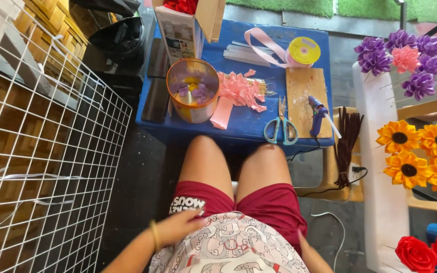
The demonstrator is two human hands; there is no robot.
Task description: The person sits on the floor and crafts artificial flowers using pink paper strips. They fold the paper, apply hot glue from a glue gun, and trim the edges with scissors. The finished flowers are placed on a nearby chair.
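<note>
Currently, hands: my left hand (178,226) rests open on my red shorts (274,202); right hand barely visible, state unclear.
Bench: blue bench (244,126) holds folded pink ribbon petals (238,90), teal-handled scissors (281,126), blue glue gun (318,114).
Progress: petals cut, unassembled; finished ribbon sunflowers (421,156) alongside.

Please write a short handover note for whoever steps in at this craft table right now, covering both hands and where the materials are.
Left hand: empty, resting on the lap against the patterned shirt.
Right hand: mostly out of view at the bottom edge; its state cannot be told.
On the blue table: pink ribbon pieces, tin with purple bits inside, scissors, glue gun beside the wooden board, ribbon roll.
Done: finished purple, yellow and red ribbon flowers stand at right.
Left: pink pieces lie loose, unassembled.
</note>
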